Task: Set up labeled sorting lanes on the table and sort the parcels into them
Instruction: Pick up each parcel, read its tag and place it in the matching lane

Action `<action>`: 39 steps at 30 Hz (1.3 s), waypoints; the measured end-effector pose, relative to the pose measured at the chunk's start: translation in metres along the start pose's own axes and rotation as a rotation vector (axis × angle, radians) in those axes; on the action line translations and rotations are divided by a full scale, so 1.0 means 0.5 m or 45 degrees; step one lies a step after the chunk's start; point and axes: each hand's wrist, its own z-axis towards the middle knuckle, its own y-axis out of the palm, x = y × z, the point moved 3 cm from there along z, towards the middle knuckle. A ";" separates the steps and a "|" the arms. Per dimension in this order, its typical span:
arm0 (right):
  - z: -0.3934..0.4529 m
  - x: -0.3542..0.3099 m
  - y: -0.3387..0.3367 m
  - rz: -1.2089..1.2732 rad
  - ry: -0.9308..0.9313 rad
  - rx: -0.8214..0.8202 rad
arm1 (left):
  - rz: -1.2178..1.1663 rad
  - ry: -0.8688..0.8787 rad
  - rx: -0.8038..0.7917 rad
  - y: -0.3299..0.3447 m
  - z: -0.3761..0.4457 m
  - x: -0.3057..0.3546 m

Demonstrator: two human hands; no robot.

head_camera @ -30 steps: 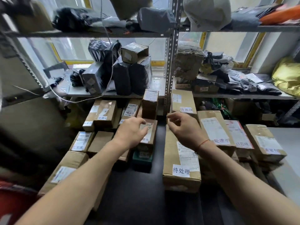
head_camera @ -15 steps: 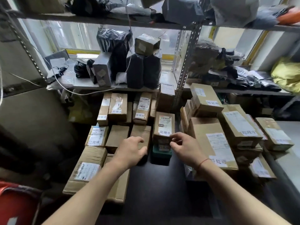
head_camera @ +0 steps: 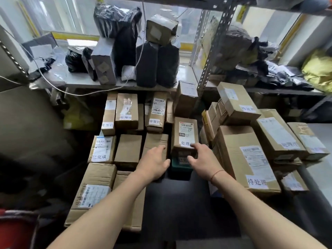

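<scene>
Both hands, left and right, hover open flanking the upright X46 parcel.

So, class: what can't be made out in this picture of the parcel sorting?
Head view only:
- X46 box: last label character hidden by right hand.
- Green box under it: mostly hidden by the X46 box and both hands.
- Left hand: contact with boxes unclear.
- Shipping labels: print too small.
</scene>
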 end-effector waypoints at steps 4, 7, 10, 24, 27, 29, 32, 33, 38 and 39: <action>0.096 0.013 -0.005 -0.062 0.080 -0.014 | 0.023 -0.015 -0.050 0.010 0.088 0.021; 0.155 0.017 -0.002 -0.088 0.124 -0.043 | -0.025 -0.034 -0.056 0.018 0.153 0.043; 0.198 0.016 0.001 -0.053 0.177 -0.056 | -0.117 -0.101 -0.025 0.031 0.212 0.053; 0.234 0.031 0.014 0.083 0.485 -0.155 | -0.317 -0.218 -0.098 0.062 0.260 0.052; 0.224 0.022 -0.004 0.314 0.491 -0.122 | -0.417 -0.172 -0.045 0.030 0.233 0.057; 0.211 0.014 -0.014 0.524 0.471 -0.106 | -0.478 -0.150 0.000 0.004 0.211 0.053; 0.184 -0.002 -0.020 0.770 0.430 -0.139 | -0.509 -0.107 0.062 -0.036 0.178 0.038; 0.176 -0.008 -0.019 0.827 0.420 -0.150 | -0.528 -0.099 0.083 -0.050 0.167 0.033; 0.137 -0.046 -0.005 1.221 0.413 -0.268 | -0.682 -0.103 0.162 -0.106 0.093 0.009; 0.129 -0.056 0.000 1.299 0.415 -0.295 | -0.711 -0.116 0.170 -0.111 0.078 -0.003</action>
